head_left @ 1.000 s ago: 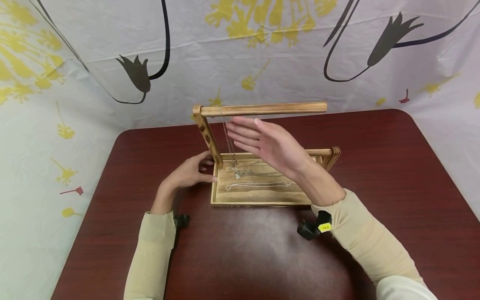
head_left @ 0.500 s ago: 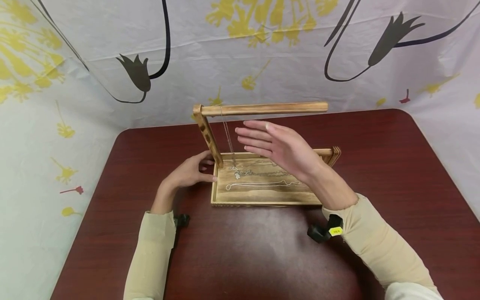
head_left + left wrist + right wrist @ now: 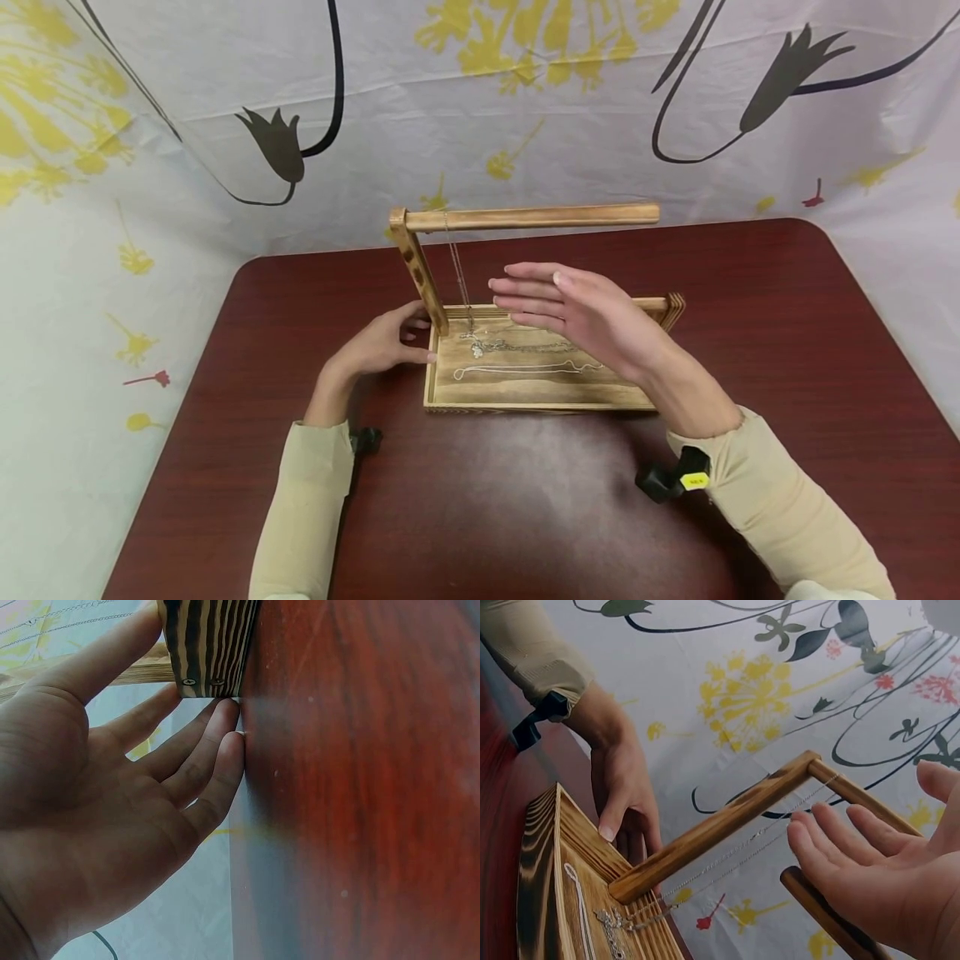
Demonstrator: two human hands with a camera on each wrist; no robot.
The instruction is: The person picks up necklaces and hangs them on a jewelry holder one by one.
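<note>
Clearly, left hand [image 3: 380, 342] gripping wooden tray [image 3: 540, 407], right hand [image 3: 592, 315] raised above, fingers extended, unclenched

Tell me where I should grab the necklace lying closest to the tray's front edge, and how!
I'd pinch the rounded loop at the left end of that necklace, coming down from above the tray's front edge. The necklace lies flat, and its loop sits apart from the bunched chains behind it.
</note>
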